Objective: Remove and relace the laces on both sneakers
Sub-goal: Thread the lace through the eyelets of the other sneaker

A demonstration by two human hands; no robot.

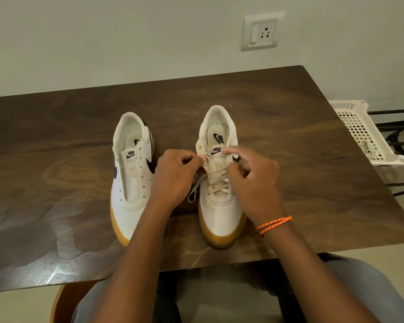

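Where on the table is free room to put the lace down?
The table is bare left of the left sneaker, right of the right sneaker, and behind both toward the wall. It is crowded between the sneakers, where both hands work.

The left sneaker is white with a black swoosh on its side, a black logo on the tongue and a gum-yellow sole. The right sneaker is the same white over a gum-yellow toe edge, with an off-white lace. The tabletop is dark brown with a swirling wood grain. An orange braided bracelet circles the right wrist. The basket is white plastic lattice, and the wall socket is white.
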